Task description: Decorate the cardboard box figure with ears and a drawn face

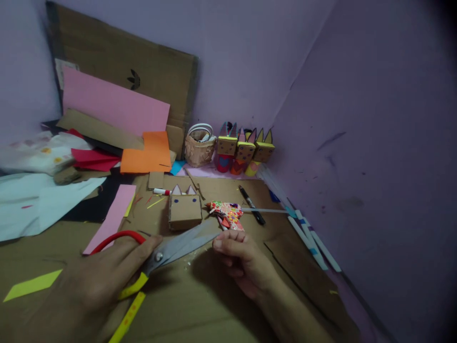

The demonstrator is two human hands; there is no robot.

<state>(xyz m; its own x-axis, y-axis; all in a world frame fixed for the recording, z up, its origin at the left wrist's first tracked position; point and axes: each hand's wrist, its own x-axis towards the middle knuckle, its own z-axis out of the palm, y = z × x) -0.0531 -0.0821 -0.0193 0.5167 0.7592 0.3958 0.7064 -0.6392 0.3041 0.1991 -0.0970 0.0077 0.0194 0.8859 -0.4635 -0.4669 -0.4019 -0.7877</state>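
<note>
My left hand (pixel 103 281) is wrapped round a pair of scissors (pixel 178 247) with a red and a yellow handle, the blades pointing right and slightly apart. My right hand (pixel 243 259) is closed in a pinch at the blade tips; whatever is between the fingertips is too small to make out. A yellow strip with orange dots (pixel 128 318) shows beside my left hand; I cannot tell whether it is held. Beyond the blades sits a small cardboard box head (pixel 184 213) with pointed ears and two dark eyes. To its right lies a patterned hot glue gun (pixel 228 213) with a glue stick in it.
Three eared cardboard figures (pixel 245 151) stand by the wall beside a woven basket (pixel 200 150). Orange paper (pixel 146 157), pink paper (pixel 114 102) and other scraps pile up at left. A black marker (pixel 252 205) and glue sticks (pixel 309 238) lie at right.
</note>
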